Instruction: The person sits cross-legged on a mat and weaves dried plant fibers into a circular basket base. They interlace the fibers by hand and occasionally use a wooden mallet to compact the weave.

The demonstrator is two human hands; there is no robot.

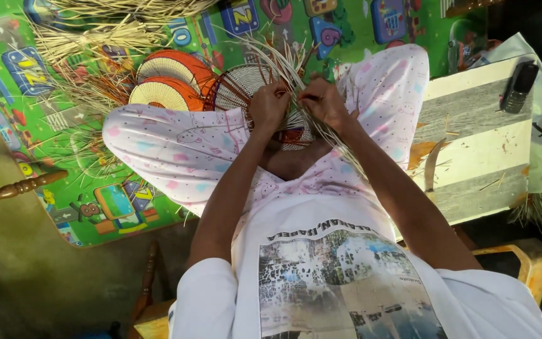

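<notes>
Left hand (269, 105): fingers curled tight, pinching pale straw strands (283, 59) at the rim of a part-woven basket (246, 85). Right hand (325, 102): fingers likewise drawn together on strands at the same rim, just beside the left hand. The two hands nearly touch over the basket.

Basket: sits on the person's lap, between the raised knees in pink-patterned trousers (177, 147). Weave is pale with dark bands; loose strand ends fan upward from it and a few trail down past the right wrist. Lower edge of the basket shows an orange and dark band under the hands.

Touching the basket on its left: two round woven discs (170, 78), cream centres with orange rims, overlapping one another.

Beyond the discs, away from the basket: bundles of loose straw (89, 37) spread across a green play mat (7, 107).

Right of the basket, past the knee: a striped board (478, 144), with a dark phone (519, 86) lying at its far end, well apart from the basket.
</notes>
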